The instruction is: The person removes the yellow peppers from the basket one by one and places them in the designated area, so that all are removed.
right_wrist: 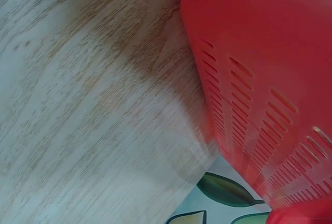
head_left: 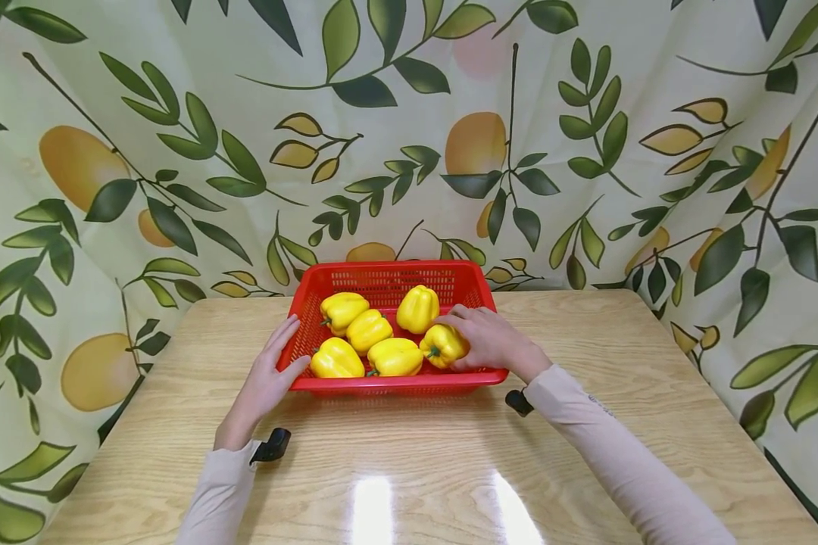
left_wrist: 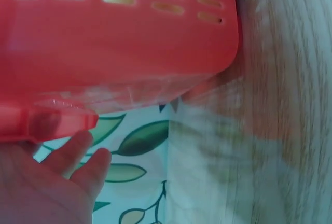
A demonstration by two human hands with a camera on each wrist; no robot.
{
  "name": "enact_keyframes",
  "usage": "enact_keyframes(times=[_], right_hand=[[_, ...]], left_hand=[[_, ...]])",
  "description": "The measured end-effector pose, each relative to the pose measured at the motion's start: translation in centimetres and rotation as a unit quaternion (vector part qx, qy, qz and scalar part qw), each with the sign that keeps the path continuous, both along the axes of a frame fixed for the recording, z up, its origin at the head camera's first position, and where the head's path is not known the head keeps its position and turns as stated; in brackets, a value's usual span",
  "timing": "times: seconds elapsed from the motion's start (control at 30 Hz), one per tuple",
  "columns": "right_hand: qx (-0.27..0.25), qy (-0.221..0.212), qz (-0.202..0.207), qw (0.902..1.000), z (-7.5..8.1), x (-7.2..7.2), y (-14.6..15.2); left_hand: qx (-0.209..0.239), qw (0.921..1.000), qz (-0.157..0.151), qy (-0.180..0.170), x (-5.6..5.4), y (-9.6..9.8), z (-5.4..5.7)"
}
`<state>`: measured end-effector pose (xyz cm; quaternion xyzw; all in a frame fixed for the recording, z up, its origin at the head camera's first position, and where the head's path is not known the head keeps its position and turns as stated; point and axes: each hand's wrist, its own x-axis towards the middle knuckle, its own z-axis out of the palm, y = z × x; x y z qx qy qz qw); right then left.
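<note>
A red plastic basket (head_left: 395,384) holds several yellow bell peppers, one of them a pepper (head_left: 394,356) at the front middle. My right hand (head_left: 487,338) reaches over the basket's right side and grips the rightmost yellow bell pepper (head_left: 443,346), its fingers curled over the top. At the left rim lies my left hand (head_left: 273,367), fingers fairly straight along the outside and thumb at the front corner. The left wrist view shows the left hand's fingers (left_wrist: 91,172) right at the basket's rim (left_wrist: 62,123). In the right wrist view the slotted basket wall (right_wrist: 259,105) shows, with the right hand out of frame.
The basket stands toward the back of a light wooden table (head_left: 395,462). Behind it and along both sides hangs a leaf-patterned curtain (head_left: 409,136). Dark wrist-worn devices show at the left wrist (head_left: 271,445) and right wrist (head_left: 519,402).
</note>
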<state>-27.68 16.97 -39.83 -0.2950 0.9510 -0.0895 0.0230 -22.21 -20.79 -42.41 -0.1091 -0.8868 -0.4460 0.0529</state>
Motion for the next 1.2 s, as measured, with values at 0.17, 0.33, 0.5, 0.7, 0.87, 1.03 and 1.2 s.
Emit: enact_keyframes(times=[0.17,0.33,0.5,0.7,0.87,1.03,1.2], right_hand=[[-0.012,0.002,-0.009,0.9999,0.05,0.05,0.06],[-0.027,0.005,-0.008,0.9996,0.06,0.10,0.03],[-0.034,-0.010,-0.012,0.9993,0.15,0.13,0.00],[-0.033,-0.012,-0.011,0.9993,0.15,0.17,0.01],[-0.040,-0.011,-0.013,0.9990,-0.08,0.06,0.05],[-0.058,-0.001,-0.011,0.9983,-0.18,-0.09,0.16],[-0.077,-0.001,-0.010,0.9969,-0.21,-0.05,0.30]], left_hand=[[-0.003,0.9998,-0.019,-0.007,0.10,-0.27,0.26],[0.001,0.9996,-0.025,-0.013,0.13,-0.45,0.27],[0.007,0.9994,-0.031,-0.009,-0.03,-0.52,0.03],[0.008,0.9994,-0.033,-0.010,-0.13,-0.51,-0.06],[0.005,0.9995,-0.027,-0.015,-0.10,-0.50,0.01],[0.008,0.9995,-0.027,-0.017,-0.16,-0.49,0.00],[0.001,0.9996,-0.024,-0.015,-0.16,-0.46,-0.01]])
